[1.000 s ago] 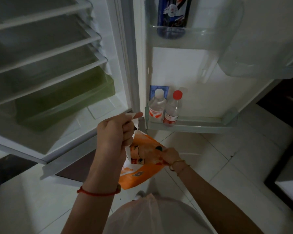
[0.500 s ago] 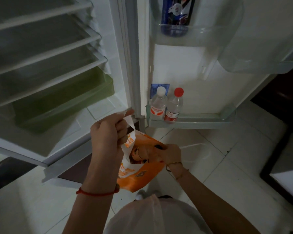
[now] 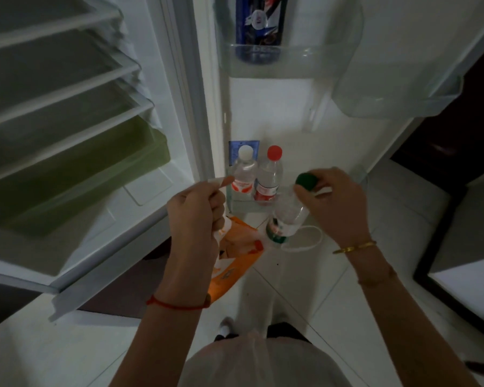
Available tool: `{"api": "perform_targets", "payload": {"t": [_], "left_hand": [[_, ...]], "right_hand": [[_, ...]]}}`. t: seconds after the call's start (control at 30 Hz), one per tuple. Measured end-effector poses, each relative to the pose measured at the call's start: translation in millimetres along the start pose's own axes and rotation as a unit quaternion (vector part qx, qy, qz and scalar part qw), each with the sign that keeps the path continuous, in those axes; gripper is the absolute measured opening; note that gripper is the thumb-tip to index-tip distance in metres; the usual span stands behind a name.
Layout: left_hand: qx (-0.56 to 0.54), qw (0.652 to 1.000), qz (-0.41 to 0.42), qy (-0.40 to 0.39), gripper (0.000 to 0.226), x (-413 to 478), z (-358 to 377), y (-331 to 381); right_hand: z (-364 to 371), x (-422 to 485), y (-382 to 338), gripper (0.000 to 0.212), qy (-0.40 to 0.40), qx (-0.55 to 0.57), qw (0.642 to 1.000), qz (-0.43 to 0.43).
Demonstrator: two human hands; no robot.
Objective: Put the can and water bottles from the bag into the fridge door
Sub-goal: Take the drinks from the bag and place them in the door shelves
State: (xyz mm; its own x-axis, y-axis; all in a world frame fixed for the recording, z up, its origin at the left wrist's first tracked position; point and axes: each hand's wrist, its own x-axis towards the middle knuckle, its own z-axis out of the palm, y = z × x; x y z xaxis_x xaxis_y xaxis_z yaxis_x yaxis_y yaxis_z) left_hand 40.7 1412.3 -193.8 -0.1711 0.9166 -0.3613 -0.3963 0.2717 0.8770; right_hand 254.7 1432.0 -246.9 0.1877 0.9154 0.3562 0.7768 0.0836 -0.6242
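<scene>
Head view: right hand [image 3: 337, 203] now grips green-capped bottle [image 3: 289, 212] lifted clear of bag [image 3: 235, 263], left hand [image 3: 196, 212] still pinching its handle

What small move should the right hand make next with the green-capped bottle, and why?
Probably carry the green-capped bottle forward and stand it on the lower door shelf, right of the red-capped bottle. The right hand has its grip near the cap, the bottle is clear of the orange bag held by the left hand, and that side of the shelf looks free.
</scene>
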Motion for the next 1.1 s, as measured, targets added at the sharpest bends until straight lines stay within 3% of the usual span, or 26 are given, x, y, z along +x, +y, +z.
{"api": "perform_targets", "payload": {"t": [0.13, 0.23, 0.53, 0.73, 1.1], "left_hand": [[0.02, 1.0, 0.003, 0.012, 0.025, 2, 9, -3], [0.037, 0.998, 0.022, 0.045, 0.025, 2, 16, -4], [0.049, 0.988, 0.069, 0.129, 0.025, -3, 41, -15], [0.048, 0.987, 0.082, 0.13, 0.027, -7, 59, -24], [0.039, 0.99, 0.087, 0.104, 0.025, -20, 96, -35]], "right_hand": [[-24, 23, 11, 0.031, 0.072, 0.012, 0.996, -0.041], [-21, 36, 26, 0.032, 0.084, 0.045, 0.993, -0.065], [23, 81, 77, 0.033, -0.028, 0.041, 0.998, -0.048], [37, 92, 90, 0.031, -0.091, 0.054, 0.993, -0.06], [42, 93, 95, 0.043, -0.087, 0.079, 0.992, -0.053]]}}
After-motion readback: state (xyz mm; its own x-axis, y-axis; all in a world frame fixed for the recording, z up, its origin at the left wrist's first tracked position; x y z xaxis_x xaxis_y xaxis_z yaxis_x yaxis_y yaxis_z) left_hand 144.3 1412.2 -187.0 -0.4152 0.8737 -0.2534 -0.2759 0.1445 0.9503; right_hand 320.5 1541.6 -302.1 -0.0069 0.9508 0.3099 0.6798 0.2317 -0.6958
